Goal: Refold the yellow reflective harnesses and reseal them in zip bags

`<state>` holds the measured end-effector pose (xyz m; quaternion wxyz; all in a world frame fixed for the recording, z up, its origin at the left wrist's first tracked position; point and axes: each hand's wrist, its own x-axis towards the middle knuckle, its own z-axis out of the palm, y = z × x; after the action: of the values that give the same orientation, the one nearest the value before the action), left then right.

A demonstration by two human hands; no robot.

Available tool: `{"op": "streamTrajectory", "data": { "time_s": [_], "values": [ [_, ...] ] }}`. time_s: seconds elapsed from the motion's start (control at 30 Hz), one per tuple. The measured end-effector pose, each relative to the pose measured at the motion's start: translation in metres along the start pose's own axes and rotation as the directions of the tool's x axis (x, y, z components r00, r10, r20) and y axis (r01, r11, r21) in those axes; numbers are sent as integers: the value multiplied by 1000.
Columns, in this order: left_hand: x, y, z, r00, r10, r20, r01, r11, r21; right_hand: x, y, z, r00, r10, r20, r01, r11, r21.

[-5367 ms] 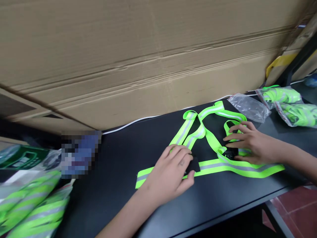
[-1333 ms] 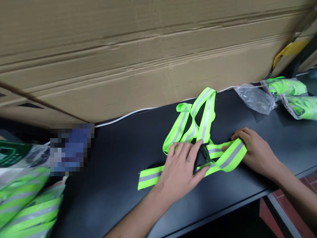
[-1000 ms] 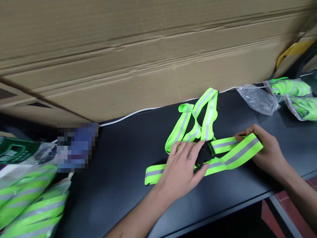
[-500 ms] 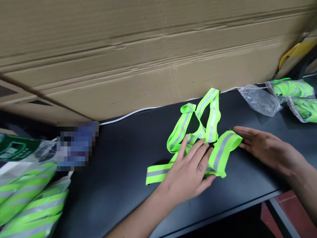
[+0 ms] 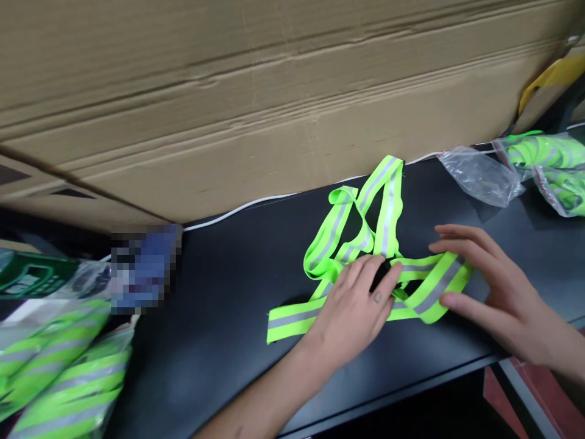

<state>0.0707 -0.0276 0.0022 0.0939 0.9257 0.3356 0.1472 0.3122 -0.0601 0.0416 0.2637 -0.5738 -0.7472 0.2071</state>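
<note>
A fluorescent yellow-green reflective strap (image 5: 386,210) with a silver stripe lies in loose loops on a black table. My left hand (image 5: 354,305) is closed over the middle of it, thumb and fingers drawn together beside a small black piece (image 5: 380,274), probably a buckle or slider. The fingers partly hide that piece. My right hand (image 5: 498,286) is at the strap's right-hand loop, fingers and thumb spread around it. Its thumb is close to the loop's edge; whether they touch, I cannot tell. One flat strap end sticks out left of my left wrist.
Bagged reflective straps (image 5: 68,372) are at the left, with more bagged straps (image 5: 546,152) at the back right. Beside those is a clear plastic bag (image 5: 482,177). A large cardboard box (image 5: 274,146) stands along the back, a white cable (image 5: 237,210) at its base. The table edge (image 5: 388,390) is near me.
My right hand has let go of the loop's end and spread its fingers around it; the loop has dropped to the right. My left hand's fingers have drawn in around the black piece.
</note>
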Motion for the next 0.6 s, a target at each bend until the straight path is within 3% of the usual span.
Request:
{"op": "streamTrajectory", "data": {
  "time_s": [0.07,0.13,0.2,0.27,0.37,0.5,0.6],
  "values": [
    [-2,-3,0,998,-51,-28,50,998,-48,-4,-7,5,984,-174,-29,171,981,-90],
    [-3,-5,-1,996,-80,-32,78,995,-68,-5,-7,13,965,-261,3,257,950,-175],
    [-4,-6,-2,993,-102,-58,98,993,-62,-5,-4,22,957,-288,-1,279,928,-246],
    [-4,-6,-2,987,-124,-105,120,992,-42,-8,0,30,944,-322,-76,283,904,-322],
    [-4,-6,-2,974,-169,-151,167,986,-27,-20,-2,40,891,-427,-153,332,844,-421],
    [-3,-6,-2,970,-190,-152,183,981,-62,-35,-16,53,855,-515,-62,470,818,-331],
    [-2,-7,-4,968,-203,-145,186,974,-127,-40,-23,63,851,-520,-77,481,829,-287]
  ]
}}
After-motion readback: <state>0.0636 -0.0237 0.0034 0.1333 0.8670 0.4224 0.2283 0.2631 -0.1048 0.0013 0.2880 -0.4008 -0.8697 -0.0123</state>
